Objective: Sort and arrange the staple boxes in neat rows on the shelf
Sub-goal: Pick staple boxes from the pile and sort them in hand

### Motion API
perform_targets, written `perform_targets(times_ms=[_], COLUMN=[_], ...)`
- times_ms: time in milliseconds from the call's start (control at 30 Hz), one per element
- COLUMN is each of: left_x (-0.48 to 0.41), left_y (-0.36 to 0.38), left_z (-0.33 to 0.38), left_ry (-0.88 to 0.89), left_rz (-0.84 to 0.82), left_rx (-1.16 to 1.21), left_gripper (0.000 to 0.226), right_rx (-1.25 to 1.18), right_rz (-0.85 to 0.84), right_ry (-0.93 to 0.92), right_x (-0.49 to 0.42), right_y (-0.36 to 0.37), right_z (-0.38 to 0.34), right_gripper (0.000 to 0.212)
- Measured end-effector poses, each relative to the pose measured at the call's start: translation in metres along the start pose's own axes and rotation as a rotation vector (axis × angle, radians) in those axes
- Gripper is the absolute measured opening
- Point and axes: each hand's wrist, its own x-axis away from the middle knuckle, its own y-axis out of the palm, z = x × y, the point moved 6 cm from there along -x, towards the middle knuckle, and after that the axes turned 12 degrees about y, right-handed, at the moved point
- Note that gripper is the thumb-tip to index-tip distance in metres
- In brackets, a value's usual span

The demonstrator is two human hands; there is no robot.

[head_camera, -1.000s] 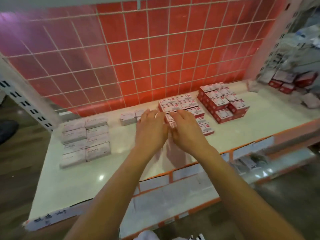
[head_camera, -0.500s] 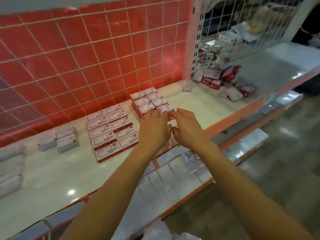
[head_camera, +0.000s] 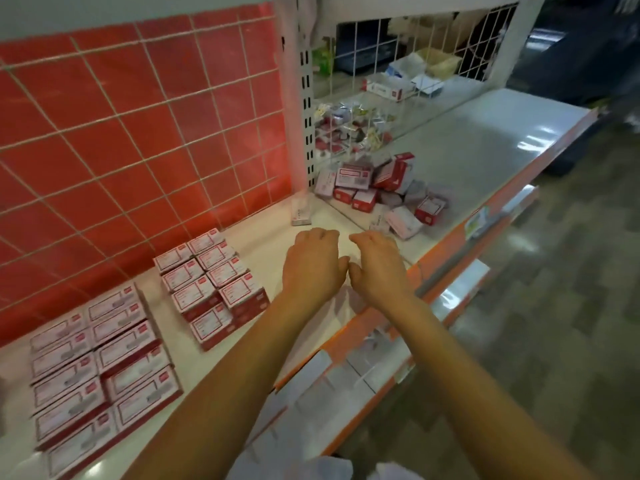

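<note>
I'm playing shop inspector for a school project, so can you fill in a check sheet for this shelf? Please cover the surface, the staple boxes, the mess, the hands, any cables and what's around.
Surface: pale glossy shelf with an orange front edge.
Job's things: left block and middle block of staple boxes, both lying in neat rows.
Clutter: jumbled pile of boxes on the right; one lone box standing by the post.
Hands: left hand and right hand side by side over bare shelf, holding nothing.
Cables: nothing seen.
Surroundings: red tiled wall behind a wire grid, wire mesh to the right, tiled floor.

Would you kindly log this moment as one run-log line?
left hand, right hand: over shelf, holding nothing | rows: tidy | loose boxes: unsorted
</note>
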Motion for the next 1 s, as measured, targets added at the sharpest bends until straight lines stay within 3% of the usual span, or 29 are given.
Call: perform_targets(times_ms=[300, 467, 667, 833, 900, 1000], left_x=[-0.066, -0.095, -0.107, -0.097, -0.085, -0.061], left_y=[0.04, 0.058, 0.059, 0.058, 0.052, 0.043], left_z=[0.025, 0.036, 0.04, 0.03, 0.026, 0.022], left_ry=[-0.092, -0.203, -0.319, -0.43, -0.464, -0.506], left_rz=[-0.033, 0.007, 0.082, 0.171, 0.212, 0.212], left_rx=[0.051, 0.058, 0.057, 0.261, 0.374, 0.551], left_gripper=[0.044, 0.044, 0.034, 0.032, 0.035, 0.018], right_rx=[-0.055, -0.068, -0.168, -0.238, -0.279, -0.392], right_rz=[0.203, 0.155, 0.125, 0.081, 0.048, -0.079], right_ry=[0.17, 0.187, 0.113, 0.044, 0.057, 0.111], right_x=[-0.052, -0.074, -0.087, -0.092, -0.094, -0.091], right_y=[-0.028, -0.03, -0.024, -0.034, -0.037, -0.037], right_z=[0.08, 0.103, 0.112, 0.109, 0.108, 0.101], right_gripper=[0.039, 0.055, 0.049, 0.026, 0.03, 0.037])
